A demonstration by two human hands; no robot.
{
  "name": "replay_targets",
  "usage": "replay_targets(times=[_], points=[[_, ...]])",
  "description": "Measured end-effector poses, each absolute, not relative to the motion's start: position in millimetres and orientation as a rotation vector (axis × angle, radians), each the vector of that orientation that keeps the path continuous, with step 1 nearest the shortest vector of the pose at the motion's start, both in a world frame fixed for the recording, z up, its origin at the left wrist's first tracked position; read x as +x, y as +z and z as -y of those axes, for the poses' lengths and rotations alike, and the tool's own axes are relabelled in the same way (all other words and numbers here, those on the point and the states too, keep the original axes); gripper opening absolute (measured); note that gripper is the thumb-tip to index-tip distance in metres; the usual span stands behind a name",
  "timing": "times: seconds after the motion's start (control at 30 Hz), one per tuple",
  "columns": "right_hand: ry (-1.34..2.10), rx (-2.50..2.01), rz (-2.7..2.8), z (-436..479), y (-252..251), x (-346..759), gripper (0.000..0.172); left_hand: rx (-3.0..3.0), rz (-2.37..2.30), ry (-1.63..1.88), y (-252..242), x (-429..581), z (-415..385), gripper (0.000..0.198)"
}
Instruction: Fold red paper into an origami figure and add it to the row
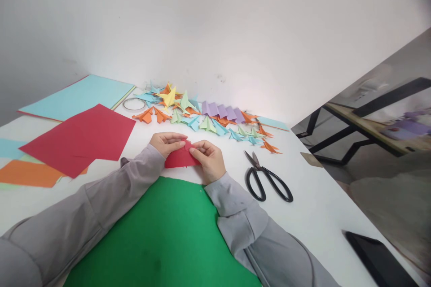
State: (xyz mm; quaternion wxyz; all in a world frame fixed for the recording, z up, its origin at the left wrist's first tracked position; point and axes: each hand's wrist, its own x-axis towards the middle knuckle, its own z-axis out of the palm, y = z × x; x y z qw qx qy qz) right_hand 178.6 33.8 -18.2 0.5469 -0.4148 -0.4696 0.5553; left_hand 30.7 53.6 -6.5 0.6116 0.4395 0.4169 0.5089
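A small piece of folded red paper (pixel 180 158) is held up between my two hands, just beyond the far edge of a green sheet (pixel 161 233). My left hand (pixel 165 143) pinches its upper left side between thumb and fingers. On the right side, my right hand (pixel 210 159) grips the same paper, thumb pressed on its face near the top. Creases show near the upper middle of the paper. Part of it is covered by my fingers.
Black-handled scissors (pixel 261 175) lie partly open to the right. Several folded paper planes (pixel 191 116) line the wall, beside a roll of tape (pixel 134 104). Red sheets (pixel 84 136), an orange sheet (pixel 30 173) and light blue sheets (pixel 79 96) lie left. A dark tablet-like device (pixel 377 255) sits near right.
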Motion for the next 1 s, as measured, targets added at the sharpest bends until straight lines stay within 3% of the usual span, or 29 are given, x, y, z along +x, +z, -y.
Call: replay_targets(times=[0.4, 1.0], points=[[1.362, -0.950, 1.103, -35.1, -19.2, 177.9, 0.022, 0.990, -1.003, 1.190, -1.5, 33.9, -49.6, 0.024], [1.321, -0.945, 1.208, -33.7, -18.2, 178.6, 0.027, 0.835, -0.860, 1.186, 6.6, 37.7, -41.1, 0.036]])
